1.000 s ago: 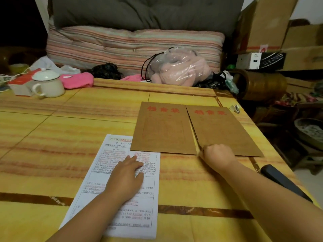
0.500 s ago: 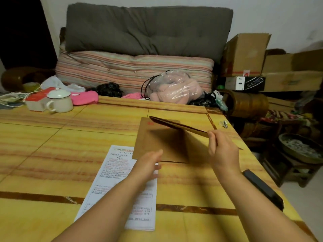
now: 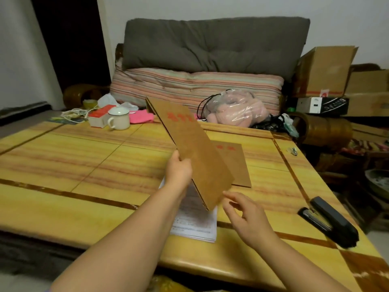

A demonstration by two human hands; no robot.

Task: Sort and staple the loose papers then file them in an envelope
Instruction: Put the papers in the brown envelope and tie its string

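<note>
My left hand (image 3: 179, 171) grips the near left edge of a brown envelope (image 3: 193, 148) with red characters and holds it tilted up above the table. My right hand (image 3: 246, 216) hovers just below the envelope's near corner with fingers spread, touching nothing. A printed stack of papers (image 3: 195, 222) lies on the table under the raised envelope, partly hidden by it and by my left arm. A second brown envelope (image 3: 237, 165) lies flat behind. A black stapler (image 3: 330, 220) rests at the right edge of the table.
The yellow table (image 3: 84, 165) carries a white lidded mug (image 3: 119, 119), a red and white box (image 3: 99, 118) and a pink cloth (image 3: 142, 116) at the back left. A small metal clip (image 3: 293, 151) lies at the right. A plastic bag (image 3: 235, 110) and sofa sit behind.
The envelope went from lying flat under my right hand to lifted, then passed into my left hand, which left the papers. My right hand let go and dropped below it.
</note>
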